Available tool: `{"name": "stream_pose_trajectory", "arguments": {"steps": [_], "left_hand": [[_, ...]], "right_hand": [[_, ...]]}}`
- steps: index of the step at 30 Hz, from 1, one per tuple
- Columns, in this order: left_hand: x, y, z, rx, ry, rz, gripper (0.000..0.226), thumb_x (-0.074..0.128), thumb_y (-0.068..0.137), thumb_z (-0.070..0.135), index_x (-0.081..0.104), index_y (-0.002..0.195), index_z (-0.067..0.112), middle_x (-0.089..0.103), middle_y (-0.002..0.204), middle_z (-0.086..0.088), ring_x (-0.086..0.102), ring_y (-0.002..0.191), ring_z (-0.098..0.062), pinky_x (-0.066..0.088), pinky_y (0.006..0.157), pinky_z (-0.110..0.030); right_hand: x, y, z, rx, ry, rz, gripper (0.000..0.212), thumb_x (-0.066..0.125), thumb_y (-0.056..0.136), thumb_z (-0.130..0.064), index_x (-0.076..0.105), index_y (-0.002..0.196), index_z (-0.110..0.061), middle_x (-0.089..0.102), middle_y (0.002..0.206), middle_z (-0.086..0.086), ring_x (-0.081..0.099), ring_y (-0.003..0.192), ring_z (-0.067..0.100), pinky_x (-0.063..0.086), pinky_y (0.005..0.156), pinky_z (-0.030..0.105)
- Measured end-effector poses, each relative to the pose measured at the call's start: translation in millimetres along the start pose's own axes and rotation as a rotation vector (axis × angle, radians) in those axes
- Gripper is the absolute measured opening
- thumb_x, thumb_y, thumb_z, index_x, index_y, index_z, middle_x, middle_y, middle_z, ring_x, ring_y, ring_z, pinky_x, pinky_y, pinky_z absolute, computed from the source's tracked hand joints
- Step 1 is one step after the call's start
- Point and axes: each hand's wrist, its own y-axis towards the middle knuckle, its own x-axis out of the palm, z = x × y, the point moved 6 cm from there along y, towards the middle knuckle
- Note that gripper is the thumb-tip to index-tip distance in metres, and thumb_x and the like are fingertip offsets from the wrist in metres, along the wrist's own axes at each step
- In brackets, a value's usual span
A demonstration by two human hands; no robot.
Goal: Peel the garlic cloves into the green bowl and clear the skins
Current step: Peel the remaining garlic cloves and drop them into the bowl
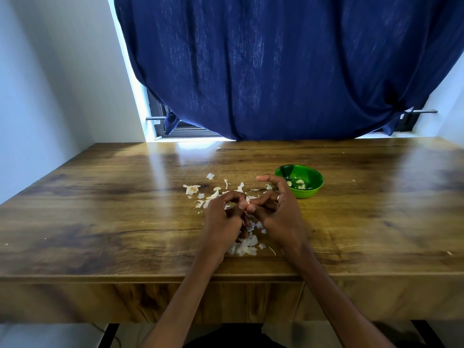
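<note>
Papery white skins (pixel 244 247) litter the wooden table (pixel 100 209) as the left hand (pixel 224 217) and right hand (pixel 276 214) pinch fingertips together over something too small to identify. A clove popping free could miss the green bowl (pixel 310 190).

I see wide bare bench (pixel 100 209) to the left and to the right past the green bowl (pixel 299 181), so a hand could sweep through either side unhindered. Straight ahead, loose garlic skins (pixel 244 246) litter the middle of the bench, and the bowl sits just beside my right hand (pixel 277 214). The blue curtain (pixel 288 71) hangs down to the bench's far edge and closes off that way.
</note>
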Motion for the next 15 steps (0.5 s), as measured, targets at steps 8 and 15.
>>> {"name": "stream_pose_trajectory", "arguments": {"steps": [8,15], "left_hand": [[0.8,2.7,0.4,0.042,0.169,0.023,0.022,0.051,0.099,-0.003,0.065,0.091,0.012,0.065,0.072,-0.011,0.059,0.052,-0.015,0.05,0.049,-0.037],[1.8,7.0,-1.5,0.109,0.23,0.039,0.022,0.05,0.091,0.007,0.055,0.084,0.027,0.061,0.073,-0.011,0.057,0.064,-0.03,0.05,0.057,-0.057]], "right_hand": [[-0.5,-4.2,-6.0,-0.07,-0.08,0.053,0.069,0.083,0.078,0.004,0.052,0.133,-0.023,0.074,0.077,-0.004,0.074,0.082,0.003,0.055,0.078,0.014],[-1.7,-4.9,-5.8,-0.056,-0.065,0.091,0.074,0.085,0.077,-0.001,0.049,0.138,-0.022,0.077,0.087,-0.007,0.073,0.087,0.0,0.055,0.079,0.012]]}}
